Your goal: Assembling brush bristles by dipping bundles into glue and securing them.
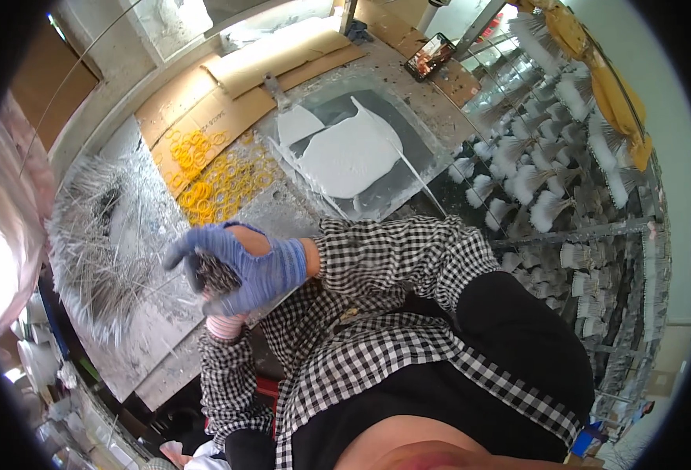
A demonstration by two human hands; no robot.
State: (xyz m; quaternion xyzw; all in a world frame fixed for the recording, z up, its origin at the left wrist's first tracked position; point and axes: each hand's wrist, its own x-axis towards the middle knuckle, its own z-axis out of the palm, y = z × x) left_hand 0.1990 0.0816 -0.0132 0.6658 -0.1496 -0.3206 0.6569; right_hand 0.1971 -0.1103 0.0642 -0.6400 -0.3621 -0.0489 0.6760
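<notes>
My right hand [263,262], in a blue knitted glove, curls around a bundle of thin grey sticks or wires [217,274], whose packed ends show between thumb and fingers. Directly below it is my left hand, mostly covered by the right glove; only its pink-and-white cuff [226,326] shows clearly, so its fingers are hidden. Left of both hands lies a large loose heap of thin grey sticks or wires [99,251]. Yellow rubber bands [224,184] are scattered on the table beyond my hands.
A square dark board [431,149] carries spread white paste [349,157] and a long thin stick [408,160]. Cardboard [204,106] lies at the back, with a phone [430,56] further right. Racks of white-tipped bundles [553,207] fill the right side.
</notes>
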